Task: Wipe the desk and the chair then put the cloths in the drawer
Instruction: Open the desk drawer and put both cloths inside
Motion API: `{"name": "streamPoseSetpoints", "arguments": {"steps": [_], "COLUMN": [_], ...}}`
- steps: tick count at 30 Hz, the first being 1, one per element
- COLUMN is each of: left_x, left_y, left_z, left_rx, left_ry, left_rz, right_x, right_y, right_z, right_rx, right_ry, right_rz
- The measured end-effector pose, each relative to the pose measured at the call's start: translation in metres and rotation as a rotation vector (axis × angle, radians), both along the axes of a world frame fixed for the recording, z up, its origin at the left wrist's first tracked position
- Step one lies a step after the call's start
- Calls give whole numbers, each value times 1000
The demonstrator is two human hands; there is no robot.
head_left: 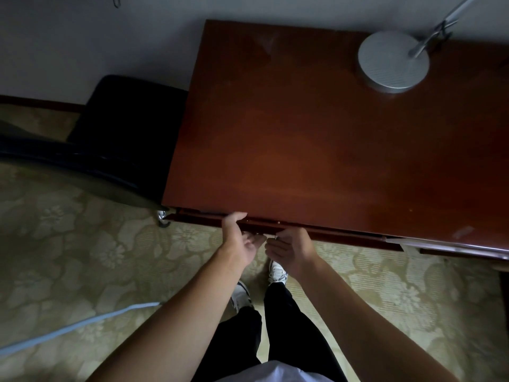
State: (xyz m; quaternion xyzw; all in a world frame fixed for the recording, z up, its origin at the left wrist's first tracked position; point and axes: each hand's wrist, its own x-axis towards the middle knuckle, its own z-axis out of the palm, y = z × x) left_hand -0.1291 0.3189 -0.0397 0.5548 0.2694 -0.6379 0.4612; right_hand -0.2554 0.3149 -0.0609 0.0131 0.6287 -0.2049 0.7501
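Under the desk [316,139] edge, both hands grip the drawer [316,233] front, left hand [240,238] and right hand [289,248] seemingly curled on it.

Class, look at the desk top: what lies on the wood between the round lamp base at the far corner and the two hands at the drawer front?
Nothing: in the head view the desk is bare wood from the lamp base to the left hand and right hand.

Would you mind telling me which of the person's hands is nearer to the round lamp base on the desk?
Right. The right hand is at the desk's front edge, below and left of the lamp base; the left hand sits farther left along that edge.
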Motion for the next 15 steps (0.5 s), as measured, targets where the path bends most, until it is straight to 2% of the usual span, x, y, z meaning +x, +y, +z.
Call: {"name": "streamPoseSetpoints", "arguments": {"steps": [4, 8, 10, 15], "left_x": [6, 5, 4, 16], "left_y": [-23, -31, -27, -24], "left_z": [0, -2, -2, 1], "left_rx": [-49, -24, -33, -15], "left_ry": [21, 4, -21, -178], "left_rz": [-23, -29, -98, -468], "right_x": [7, 13, 12, 7], "right_y": [-29, -33, -31, -36], "right_z": [2, -3, -5, -1], "right_rx": [-2, -3, -18, -75], "right_ry": [-24, 34, 75, 244], "right_rz": [-69, -82, -11, 365]}}
